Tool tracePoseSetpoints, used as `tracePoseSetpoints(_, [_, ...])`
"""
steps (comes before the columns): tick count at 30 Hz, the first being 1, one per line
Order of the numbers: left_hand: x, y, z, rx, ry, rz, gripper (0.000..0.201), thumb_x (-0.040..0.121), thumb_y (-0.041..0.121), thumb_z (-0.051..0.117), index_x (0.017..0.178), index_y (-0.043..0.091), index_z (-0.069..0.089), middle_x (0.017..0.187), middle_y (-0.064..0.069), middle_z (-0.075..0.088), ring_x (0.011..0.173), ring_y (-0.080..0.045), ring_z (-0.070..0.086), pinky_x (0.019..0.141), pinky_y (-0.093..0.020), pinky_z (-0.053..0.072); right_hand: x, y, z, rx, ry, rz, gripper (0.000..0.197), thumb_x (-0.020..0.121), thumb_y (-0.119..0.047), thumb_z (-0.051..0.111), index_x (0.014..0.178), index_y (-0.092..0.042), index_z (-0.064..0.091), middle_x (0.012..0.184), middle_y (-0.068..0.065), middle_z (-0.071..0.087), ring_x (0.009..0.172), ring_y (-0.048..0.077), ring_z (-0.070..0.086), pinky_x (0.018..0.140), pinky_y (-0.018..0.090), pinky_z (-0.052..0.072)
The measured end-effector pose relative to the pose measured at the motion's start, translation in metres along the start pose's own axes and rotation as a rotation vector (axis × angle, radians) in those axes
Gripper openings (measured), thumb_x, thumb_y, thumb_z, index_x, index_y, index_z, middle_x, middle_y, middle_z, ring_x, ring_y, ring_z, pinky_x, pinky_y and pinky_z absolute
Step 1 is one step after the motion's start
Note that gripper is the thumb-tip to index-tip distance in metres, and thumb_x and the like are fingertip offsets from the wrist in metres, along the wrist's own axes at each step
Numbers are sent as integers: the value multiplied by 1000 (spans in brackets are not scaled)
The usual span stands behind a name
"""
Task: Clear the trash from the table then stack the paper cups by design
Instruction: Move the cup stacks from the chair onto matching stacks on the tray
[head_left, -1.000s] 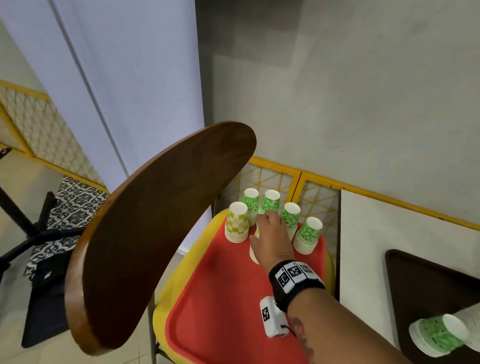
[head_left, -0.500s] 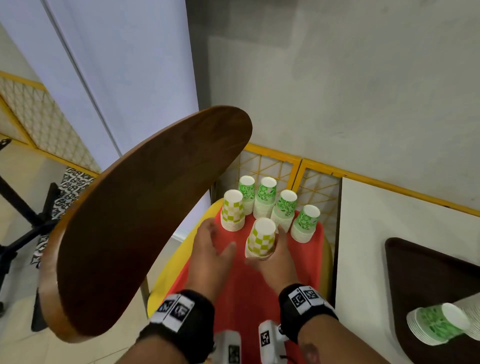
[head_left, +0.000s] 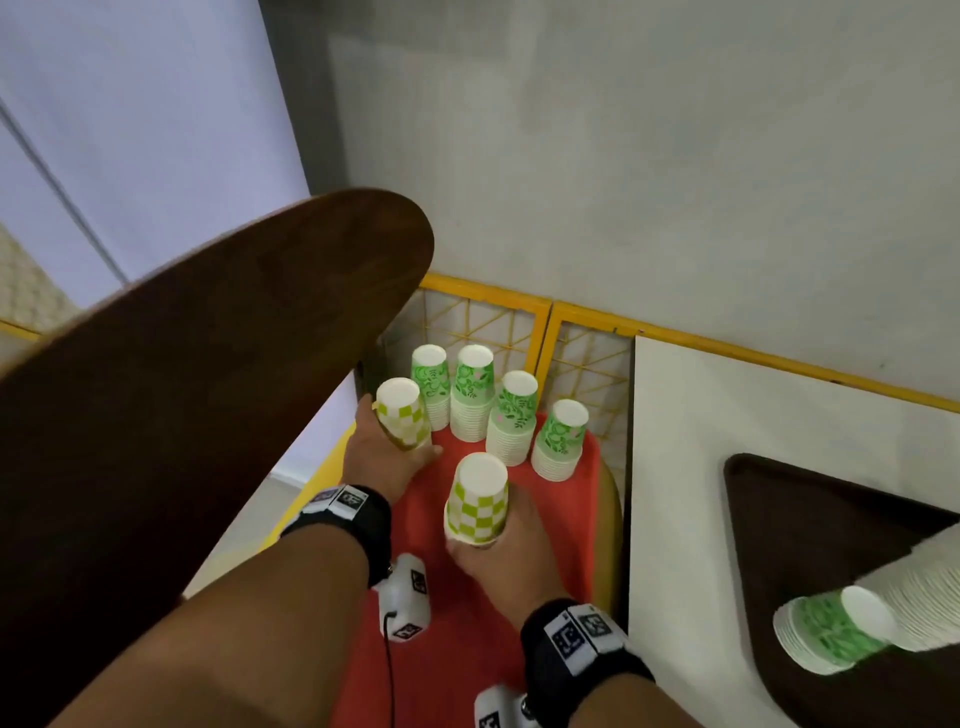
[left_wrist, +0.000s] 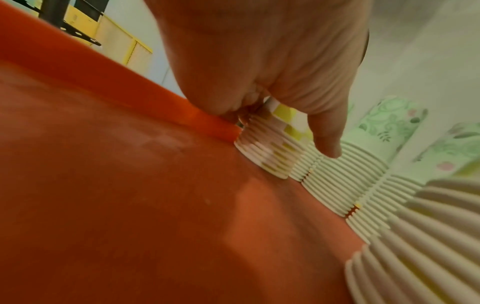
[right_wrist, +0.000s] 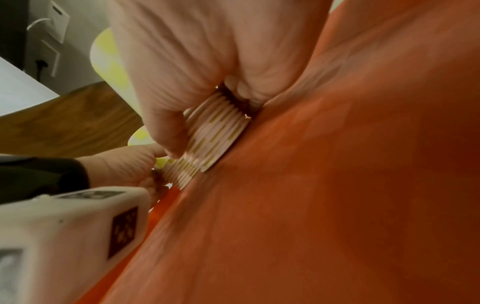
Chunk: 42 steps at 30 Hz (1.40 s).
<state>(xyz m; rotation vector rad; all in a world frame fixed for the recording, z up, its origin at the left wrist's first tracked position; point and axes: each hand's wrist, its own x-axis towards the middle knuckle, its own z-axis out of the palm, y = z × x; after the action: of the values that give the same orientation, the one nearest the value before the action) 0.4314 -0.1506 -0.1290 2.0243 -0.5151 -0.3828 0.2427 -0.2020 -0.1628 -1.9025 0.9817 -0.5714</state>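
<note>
Two stacks of upside-down paper cups with a yellow-green check pattern stand on the red tray (head_left: 467, 649). The nearer check stack (head_left: 477, 501) sits toward the middle of the tray, and the right hand (head_left: 511, 551) grips it low down, fingers curled round the ribbed rims at its base; in the right wrist view the thumb and fingers (right_wrist: 166, 135) wrap that base where it meets the tray. The farther check stack (head_left: 401, 413) stands at the tray's left edge and leans slightly to the left. The left hand (head_left: 384, 457) holds it from behind and below, and the left wrist view shows fingers (left_wrist: 326, 142) curled over its rims, though the blur there makes it hard to say whether the base is lifted off the tray or only tipped.

Behind these, along the back of the tray, four stacks of cups with a green leaf pattern stand upside down in a row: one (head_left: 431, 387) just beside the left check stack, the next (head_left: 474, 392) touching it, a third (head_left: 514, 418) and a fourth (head_left: 561, 439) stepping toward the right edge.

The tray rests on a yellow chair seat (head_left: 317, 478). A dark wooden chair back (head_left: 208, 395) fills the left of the head view. To the right, on a white table (head_left: 685, 467), a dark brown tray (head_left: 810, 525) carries a green-patterned stack of cups lying on its side (head_left: 826, 631).
</note>
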Motion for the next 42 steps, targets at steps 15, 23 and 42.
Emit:
tracePoseSetpoints(15, [-40,-13,6,18,-40,77,73,68,18,89,129,20,50,117,4,61,103,-20,59,96,-42,48,-39,-16,-43,75,8,21,74,54,-48,83,121,-36,51,115,-13,64,104,1,64,92,34,56])
tracePoseSetpoints(23, [-101,37,25,-9,-96,158,80,59,52,90,120,13,56,105,-2,68,96,-29,67,82,-43,54,-94,-70,-173,269,144,-142,68,69,-25,84,127,-32,48,119,-13,65,107,-1,64,95,28,54])
tracePoseSetpoints(42, [-274,331,226,-363,-140,301,67,75,32,84,128,12,47,105,3,60,93,-14,55,79,-26,40,-71,-15,-473,8,490,-192,44,70,-29,83,105,-30,56,95,-12,68,87,1,66,80,30,57])
